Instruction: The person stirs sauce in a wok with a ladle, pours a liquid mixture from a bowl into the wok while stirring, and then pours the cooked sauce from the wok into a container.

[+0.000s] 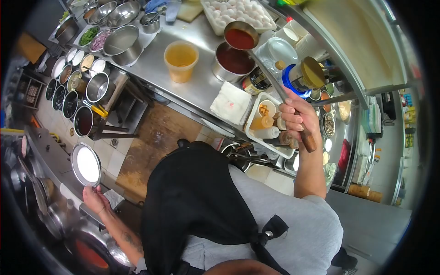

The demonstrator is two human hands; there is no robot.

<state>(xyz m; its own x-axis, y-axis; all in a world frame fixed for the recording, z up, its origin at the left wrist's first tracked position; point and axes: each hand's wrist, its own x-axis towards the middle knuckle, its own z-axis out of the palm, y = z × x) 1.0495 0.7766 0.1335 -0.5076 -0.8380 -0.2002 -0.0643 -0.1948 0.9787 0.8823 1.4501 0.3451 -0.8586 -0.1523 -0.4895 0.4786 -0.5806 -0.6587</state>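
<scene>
My right hand (298,117) is wrapped round the wooden grip of a long-handled ladle (267,73). Dark red sauce (241,40) fills the ladle's bowl, which is held above a metal pot (223,73) of similar red sauce on the steel counter. Out to the left, my left hand (95,200) grips the near edge of a round metal bowl (74,161) with white contents; what the white is I cannot tell. Beside the pot stands a plastic tub (180,75) of amber liquid. A folded white cloth (230,101) lies near the counter's front edge.
Eggs fill a white tray (220,19) at the back. A bin (250,129) of squeeze bottles stands below my right hand. Several seasoning containers (71,103) crowd a low stand at left. At lower left, a wok (75,243) holds red liquid. A metal shelf (362,91) overhangs the right.
</scene>
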